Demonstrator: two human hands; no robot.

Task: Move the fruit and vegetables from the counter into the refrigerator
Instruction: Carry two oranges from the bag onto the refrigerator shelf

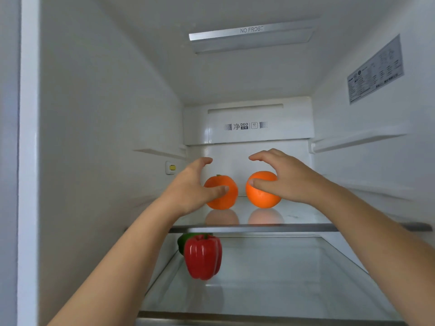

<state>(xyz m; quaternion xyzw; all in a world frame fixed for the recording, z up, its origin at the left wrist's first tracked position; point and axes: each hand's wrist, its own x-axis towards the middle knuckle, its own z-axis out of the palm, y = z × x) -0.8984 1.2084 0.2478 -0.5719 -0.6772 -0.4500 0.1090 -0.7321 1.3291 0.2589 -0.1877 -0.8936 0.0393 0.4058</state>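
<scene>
Left orange (226, 201) and right orange (262, 198) being steadied side by side, not touching, on upper glass shelf (306, 212), likely against rolling. Left hand (188, 184) and right hand (289, 177) being held spread, fingers lifted, only thumbs touching fruit. Red pepper (203, 256) and green pepper (182, 243) lying on lower shelf (294, 278).

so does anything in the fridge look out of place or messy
Nothing stands out. The left orange and right orange sit apart on the upper shelf; the red pepper stands on the lower shelf, green pepper behind it. No spill or damage shows.
</scene>
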